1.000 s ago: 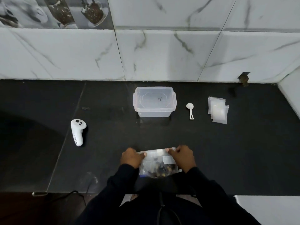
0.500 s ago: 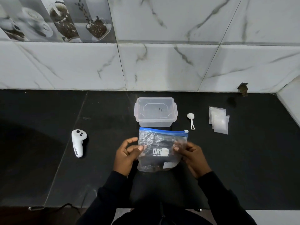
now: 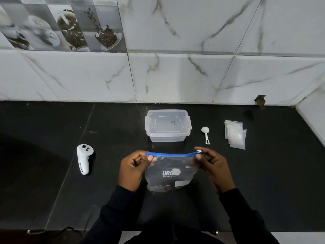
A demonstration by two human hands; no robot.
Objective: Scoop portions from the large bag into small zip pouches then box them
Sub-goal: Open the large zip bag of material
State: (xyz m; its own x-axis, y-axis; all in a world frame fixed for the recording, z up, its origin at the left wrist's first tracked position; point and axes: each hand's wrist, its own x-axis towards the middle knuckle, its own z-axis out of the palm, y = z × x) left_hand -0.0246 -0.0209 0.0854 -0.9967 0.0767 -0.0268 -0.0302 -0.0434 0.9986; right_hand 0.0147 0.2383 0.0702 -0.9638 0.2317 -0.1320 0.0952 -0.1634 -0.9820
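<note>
I hold the large clear zip bag (image 3: 171, 173) upright over the black counter, its blue zip strip on top. My left hand (image 3: 132, 169) pinches the strip's left end. My right hand (image 3: 213, 167) pinches the right end at the white slider. Dark contents sit low in the bag. Behind it stands a clear plastic box (image 3: 168, 125) with its lid on. A white scoop (image 3: 205, 134) lies to the right of the box. Further right lies a small stack of zip pouches (image 3: 235, 133).
A white handheld controller (image 3: 84, 158) lies on the black counter (image 3: 52, 173) to the left. A marble-tiled wall (image 3: 175, 76) runs along the back and turns in at the far right. The counter's front edge is just below my arms.
The bag came up from the counter's front edge and now stands upright. Both hands slid from its sides up to the two ends of the zip strip.
</note>
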